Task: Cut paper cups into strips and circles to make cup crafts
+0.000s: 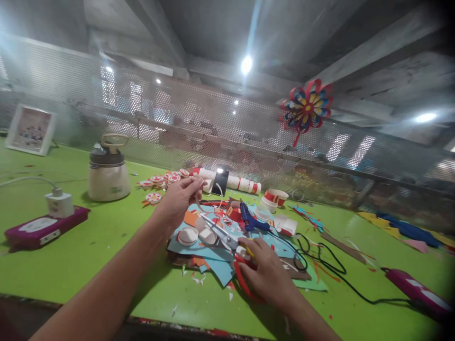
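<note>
The left hand (183,196), to the left of the glue gun (250,220), is closed to a fingertip pinch on a thin white strip (221,189); the rest of the strip curves free, probably because so light a grip keeps most of it uncovered. The right hand (268,267), nearer the wearer than the glue gun, is curled around the red-handled scissors (231,242), fingers partly bent at the grips. Their blades point away from the palm and toward the left hand's side – a hold that seems meant to keep them steady and the fingers behind the metal.

The glue gun lies on the crowded light-blue paper (222,271), likely to stay within reach and keep glue off the green tabletop (156,296). Its black cord (351,286) runs off to the right in loose loops, slack that would let it be lifted. Left of the glue gun are round white discs (188,236); beyond it, a smartphone (221,181) stands upright, perhaps so its screen can be seen. Red-and-white paper cups (275,198) sit just beyond it, to the right.
</note>
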### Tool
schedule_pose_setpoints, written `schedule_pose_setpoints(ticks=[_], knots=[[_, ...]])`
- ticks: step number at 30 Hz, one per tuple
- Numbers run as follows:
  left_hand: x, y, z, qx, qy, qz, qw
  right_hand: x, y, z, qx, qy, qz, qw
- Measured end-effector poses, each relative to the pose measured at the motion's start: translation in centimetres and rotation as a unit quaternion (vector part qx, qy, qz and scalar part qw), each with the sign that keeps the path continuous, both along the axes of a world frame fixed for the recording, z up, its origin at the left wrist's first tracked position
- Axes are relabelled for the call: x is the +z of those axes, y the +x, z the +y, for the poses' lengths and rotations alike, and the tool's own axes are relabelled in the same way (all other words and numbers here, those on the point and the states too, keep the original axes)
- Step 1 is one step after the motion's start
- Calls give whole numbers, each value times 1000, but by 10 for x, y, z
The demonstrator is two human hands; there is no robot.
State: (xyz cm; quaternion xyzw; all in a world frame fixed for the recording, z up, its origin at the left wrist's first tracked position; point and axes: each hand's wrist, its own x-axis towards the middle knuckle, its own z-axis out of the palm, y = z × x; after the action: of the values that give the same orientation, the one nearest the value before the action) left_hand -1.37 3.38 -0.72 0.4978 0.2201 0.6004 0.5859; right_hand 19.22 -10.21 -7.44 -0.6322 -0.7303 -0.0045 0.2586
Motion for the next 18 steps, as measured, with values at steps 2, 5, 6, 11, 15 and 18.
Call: schedule_pose_setpoints(ticks=[2,5,6,11,15,18], knots=[[-3,0,4,19,6,-4,1000,-5,-2,-3,8,13,-2,1000],[-6,1,7,40,21,-5,999,-10,-4,-8,28,42,-17,999],[-7,1,8,44,26,-4,999,-12,-4,-10,38,47,-23,998],[-10,3,12,34,34,-1,999,-18,1,-20,68,33,-41,996],[-12,7,13,10,54,-4,998,-19,9,-24,100,11,-53,994],[-13,10,10,-8,83,13,996,-17,16,-25,124,39,-63,990]])
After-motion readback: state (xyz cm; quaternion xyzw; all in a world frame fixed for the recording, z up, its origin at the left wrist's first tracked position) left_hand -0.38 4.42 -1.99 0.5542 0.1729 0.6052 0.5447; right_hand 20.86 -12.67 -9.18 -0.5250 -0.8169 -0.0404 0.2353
